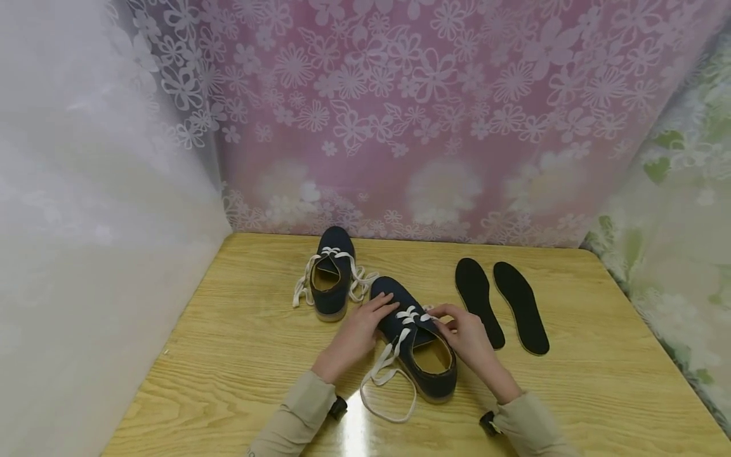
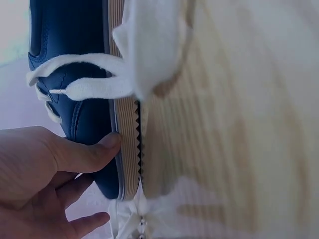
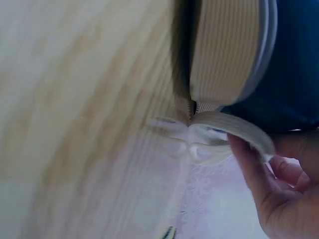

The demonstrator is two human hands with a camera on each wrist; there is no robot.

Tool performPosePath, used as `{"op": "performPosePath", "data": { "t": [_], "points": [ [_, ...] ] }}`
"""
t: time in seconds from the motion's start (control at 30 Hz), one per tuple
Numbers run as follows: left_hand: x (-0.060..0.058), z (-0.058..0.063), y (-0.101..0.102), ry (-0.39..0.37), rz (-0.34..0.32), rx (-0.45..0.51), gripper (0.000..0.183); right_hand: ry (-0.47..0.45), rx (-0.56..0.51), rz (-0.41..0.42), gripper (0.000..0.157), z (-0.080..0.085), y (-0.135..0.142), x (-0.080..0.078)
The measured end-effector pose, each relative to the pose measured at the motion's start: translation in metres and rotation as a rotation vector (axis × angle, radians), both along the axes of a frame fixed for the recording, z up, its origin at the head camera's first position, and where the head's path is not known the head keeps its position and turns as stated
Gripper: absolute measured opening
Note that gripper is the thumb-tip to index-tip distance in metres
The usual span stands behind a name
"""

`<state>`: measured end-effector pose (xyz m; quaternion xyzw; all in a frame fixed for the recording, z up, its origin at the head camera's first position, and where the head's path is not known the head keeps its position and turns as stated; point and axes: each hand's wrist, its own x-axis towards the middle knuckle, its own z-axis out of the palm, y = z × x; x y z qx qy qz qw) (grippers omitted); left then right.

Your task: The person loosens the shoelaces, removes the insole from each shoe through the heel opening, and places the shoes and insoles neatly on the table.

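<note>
A dark navy sneaker (image 1: pixel 436 384) with white laces stands on the table, toe pointing away and to the left. My left hand (image 1: pixel 360 327) holds its toe, fingers over the upper and thumb (image 2: pixel 102 149) against the side by the sole. On the shoe's other side, my right hand (image 1: pixel 471 339) pinches a white shoelace (image 3: pixel 237 124) near the eyelets. The left end of the lace (image 1: pixel 400 420) hangs down and loops on the tabletop. Behind to the left stands the matching sneaker (image 1: pixel 335 306), its laces loose on both sides.
Two black insoles (image 1: pixel 475 292) (image 1: pixel 522 304) lie side by side to the right. The wooden table (image 1: pixel 245 330) runs back to a pink floral curtain (image 1: pixel 400 127). A pale sheet (image 1: pixel 103 190) hangs at the left, a leafy one (image 1: pixel 674 241) at the right.
</note>
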<state>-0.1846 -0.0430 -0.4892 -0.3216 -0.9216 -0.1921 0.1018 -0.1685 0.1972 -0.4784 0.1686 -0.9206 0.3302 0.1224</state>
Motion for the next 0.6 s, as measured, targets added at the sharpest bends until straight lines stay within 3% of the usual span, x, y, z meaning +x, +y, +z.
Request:
{"op": "performPosePath", "data": {
  "t": [0.17,0.37,0.47,0.6],
  "points": [
    [0.002,0.003,-0.006,0.017,0.073,-0.051,0.057,0.015,0.063,-0.042,0.014,0.003,-0.007,0.004],
    [0.021,0.018,-0.014,-0.062,0.125,-0.046,0.049,0.034,0.019,0.027,0.011,0.007,-0.002,0.001],
    [0.036,0.023,-0.017,-0.149,0.12,-0.052,0.053,0.015,0.01,0.039,0.012,0.009,0.0,0.0],
    [0.056,0.023,-0.016,-0.247,0.044,-0.13,0.075,-0.044,0.012,0.035,0.012,0.012,0.002,-0.002]
  ]
}}
